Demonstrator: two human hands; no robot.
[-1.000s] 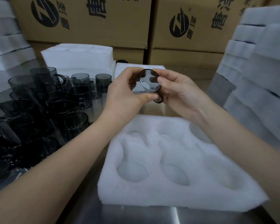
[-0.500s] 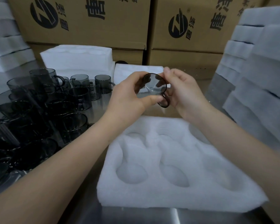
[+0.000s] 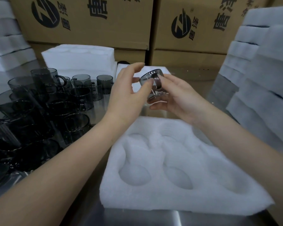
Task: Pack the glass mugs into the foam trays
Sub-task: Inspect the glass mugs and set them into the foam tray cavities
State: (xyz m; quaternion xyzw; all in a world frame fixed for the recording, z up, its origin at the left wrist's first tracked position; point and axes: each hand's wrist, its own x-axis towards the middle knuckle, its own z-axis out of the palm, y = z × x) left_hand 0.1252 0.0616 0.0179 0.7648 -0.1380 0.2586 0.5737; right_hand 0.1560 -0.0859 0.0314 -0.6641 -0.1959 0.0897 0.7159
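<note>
A smoky glass mug [image 3: 151, 82] is held in the air above the far edge of the white foam tray [image 3: 178, 198]. My right hand [image 3: 176, 97] cups it from below and from the right, with the handle toward me. My left hand [image 3: 127, 93] touches its left side with thumb and fingertips, the other fingers spread. The tray's round pockets hold nothing. Several more dark glass mugs [image 3: 82, 97] stand crowded on the steel table at the left.
Stacks of foam trays rise at the right [image 3: 260, 79] and far left [image 3: 5, 51]. More foam blocks [image 3: 78, 57] lie behind the mugs. Printed cardboard boxes [image 3: 91, 22] wall off the back. Bare steel table [image 3: 137, 216] shows at the front edge.
The mug has been turned from its mouth facing me to lying more upright, and carried slightly right and down. My left fingers have loosened and spread; the right hand has shifted under it.
</note>
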